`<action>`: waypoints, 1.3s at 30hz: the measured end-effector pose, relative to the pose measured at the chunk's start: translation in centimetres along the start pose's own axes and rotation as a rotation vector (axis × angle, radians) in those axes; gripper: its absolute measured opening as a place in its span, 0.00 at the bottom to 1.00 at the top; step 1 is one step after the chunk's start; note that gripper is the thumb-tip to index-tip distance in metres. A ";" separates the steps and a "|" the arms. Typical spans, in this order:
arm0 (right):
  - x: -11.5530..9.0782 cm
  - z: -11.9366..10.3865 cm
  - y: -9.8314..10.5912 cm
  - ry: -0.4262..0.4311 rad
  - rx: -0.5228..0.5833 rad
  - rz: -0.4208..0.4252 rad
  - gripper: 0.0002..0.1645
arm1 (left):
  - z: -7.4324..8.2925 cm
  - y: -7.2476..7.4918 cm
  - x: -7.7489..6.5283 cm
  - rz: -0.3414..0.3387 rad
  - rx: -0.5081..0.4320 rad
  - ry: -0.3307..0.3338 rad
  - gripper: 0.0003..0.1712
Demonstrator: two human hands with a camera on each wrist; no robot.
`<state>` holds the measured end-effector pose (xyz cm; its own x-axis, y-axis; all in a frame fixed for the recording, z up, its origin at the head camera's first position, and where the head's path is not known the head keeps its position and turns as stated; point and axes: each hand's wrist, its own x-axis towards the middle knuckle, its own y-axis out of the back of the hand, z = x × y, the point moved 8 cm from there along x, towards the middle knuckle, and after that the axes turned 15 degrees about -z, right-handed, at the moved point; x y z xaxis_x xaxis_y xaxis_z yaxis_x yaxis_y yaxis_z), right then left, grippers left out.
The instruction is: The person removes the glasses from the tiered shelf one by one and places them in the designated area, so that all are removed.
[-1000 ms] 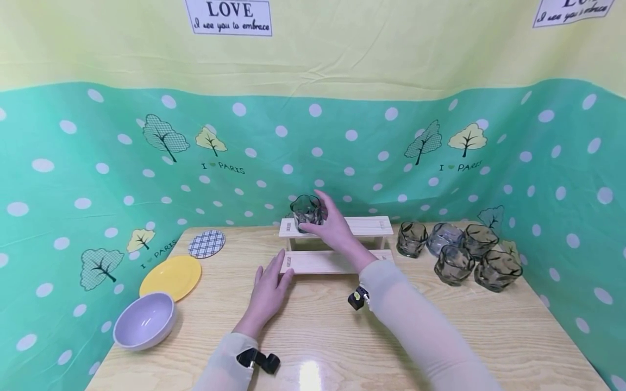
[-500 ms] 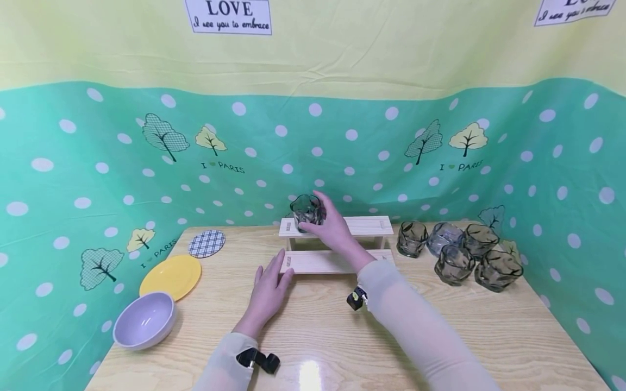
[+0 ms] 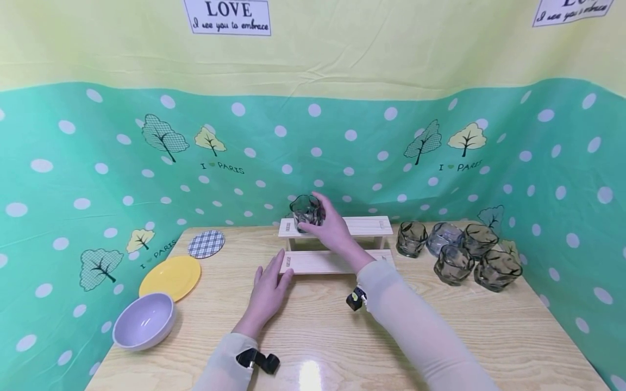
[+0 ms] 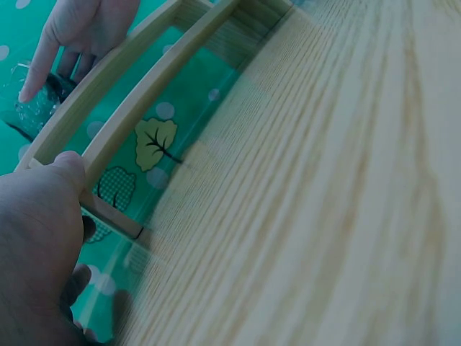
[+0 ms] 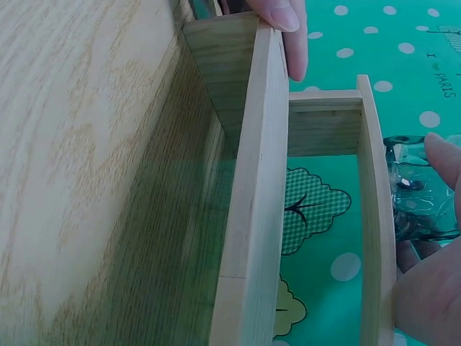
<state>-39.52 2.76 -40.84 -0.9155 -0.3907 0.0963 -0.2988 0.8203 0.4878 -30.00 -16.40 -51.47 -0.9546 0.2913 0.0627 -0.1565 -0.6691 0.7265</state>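
Note:
A dark, clear drinking glass with a wavy rim stands upright at the left end of the upper shelf of a small two-tier wooden rack. My right hand holds this glass from its right side, thumb in front and fingers behind. At the left end of the lower shelf, my left hand touches the rack with fairly straight, spread fingers. In the left wrist view its thumb lies at the shelf corner. The right wrist view shows the glass against the upper shelf, with the thumb on its side.
Several similar glasses stand at the right of the table. To the left are a checked round coaster, a yellow plate and a lilac bowl. A green dotted cloth hangs behind the table.

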 end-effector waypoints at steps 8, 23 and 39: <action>-0.1 0.1 0.2 0.002 0.012 0.016 0.58 | 0.0 -0.1 0.0 -0.002 -0.002 -0.004 0.40; -1.0 -0.1 0.7 0.015 0.079 0.046 0.58 | 0.0 -0.3 0.0 -0.006 -0.001 -0.001 0.40; -4.5 -0.6 3.6 -0.021 0.098 0.105 0.57 | -0.2 -0.1 0.0 -0.007 -0.001 0.007 0.41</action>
<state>-36.35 7.21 -38.97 -0.9480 -0.2930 0.1240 -0.2252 0.8933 0.3891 -30.05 -16.49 -51.67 -0.9552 0.2911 0.0530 -0.1632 -0.6678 0.7262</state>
